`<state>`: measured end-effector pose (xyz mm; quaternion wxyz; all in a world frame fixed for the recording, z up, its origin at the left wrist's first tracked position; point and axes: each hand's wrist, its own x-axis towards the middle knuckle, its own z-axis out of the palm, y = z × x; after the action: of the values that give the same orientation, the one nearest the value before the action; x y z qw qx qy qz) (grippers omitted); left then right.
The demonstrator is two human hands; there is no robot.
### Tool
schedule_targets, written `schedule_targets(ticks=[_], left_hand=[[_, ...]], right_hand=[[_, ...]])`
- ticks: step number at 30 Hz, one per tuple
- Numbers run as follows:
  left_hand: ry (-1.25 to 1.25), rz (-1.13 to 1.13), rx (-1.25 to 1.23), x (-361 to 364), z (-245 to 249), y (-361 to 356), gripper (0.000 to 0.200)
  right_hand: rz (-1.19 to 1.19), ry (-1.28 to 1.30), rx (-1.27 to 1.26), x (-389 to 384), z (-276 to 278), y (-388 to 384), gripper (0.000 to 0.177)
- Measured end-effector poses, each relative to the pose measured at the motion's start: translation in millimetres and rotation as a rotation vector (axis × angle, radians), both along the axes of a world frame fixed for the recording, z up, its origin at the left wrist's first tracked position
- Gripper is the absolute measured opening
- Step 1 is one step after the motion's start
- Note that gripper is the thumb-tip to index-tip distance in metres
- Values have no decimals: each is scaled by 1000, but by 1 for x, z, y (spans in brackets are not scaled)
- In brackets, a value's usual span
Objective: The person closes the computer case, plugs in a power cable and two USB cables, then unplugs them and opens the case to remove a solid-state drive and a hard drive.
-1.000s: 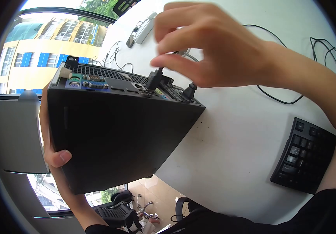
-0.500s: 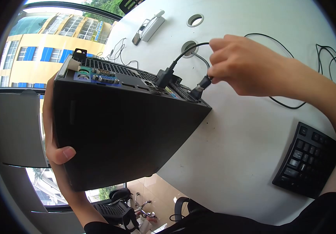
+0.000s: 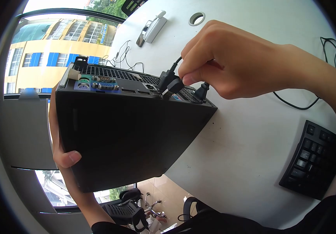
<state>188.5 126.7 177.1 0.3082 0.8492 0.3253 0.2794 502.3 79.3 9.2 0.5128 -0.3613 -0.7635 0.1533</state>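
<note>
A black desktop computer case (image 3: 129, 136) is tilted up at the table's edge, its port panel facing upward. My left hand (image 3: 69, 159) grips its left side, thumb on the black side panel and the other fingers hidden behind. Between thumb and fingertips, my right hand (image 3: 226, 62) pinches a black USB plug (image 3: 173, 86) with a metal tip, just over the ports. Close beside it, a thicker black cable plug (image 3: 166, 78) sits in the panel. A black power plug (image 3: 202, 92) is seated farther right. Blue and teal ports (image 3: 106, 85) show at the left end.
On the white table (image 3: 230, 156) a black keyboard (image 3: 312, 160) lies at the right. Loose black cable (image 3: 296, 106) trails behind my right forearm. A white power strip (image 3: 155, 29) and a round cable hole (image 3: 196, 18) are toward the back. A chair (image 3: 127, 212) stands on the floor below.
My right hand has moved left along the panel from beside the power plug to near the thicker plug. The USB plug now shows at its fingertips. My left hand keeps its grip on the case.
</note>
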Motion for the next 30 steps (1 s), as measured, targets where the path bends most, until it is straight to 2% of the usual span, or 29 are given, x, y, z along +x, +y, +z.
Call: schedule_targets(ticks=[1,3,5,11,13,15,20,24,25,30], left_hand=[[-3,-49,-7,-1,0,0,110],[1,21,0,2,0,-1,110],[16,258,28,16,1,-8,111],[-9,232,14,9,1,-4,109],[40,287,54,8,1,-2,129],[73,295,71,3,3,3,139],[77,242,76,-11,8,14,141],[95,257,66,-1,6,8,142],[86,264,66,1,5,7,142],[58,224,57,3,5,3,110]], right_hand=[[5,10,-7,-1,-1,1,4],[20,28,-24,-2,-2,4,7],[39,46,-43,-3,-1,7,11],[23,-55,-97,-2,6,12,15],[-13,-108,-16,-1,5,11,14],[-76,-148,68,-3,6,10,13],[-176,-378,204,-5,23,6,13],[-108,-350,247,-4,23,9,13],[-105,-364,241,-2,23,9,13],[-80,-235,196,-9,14,15,14]])
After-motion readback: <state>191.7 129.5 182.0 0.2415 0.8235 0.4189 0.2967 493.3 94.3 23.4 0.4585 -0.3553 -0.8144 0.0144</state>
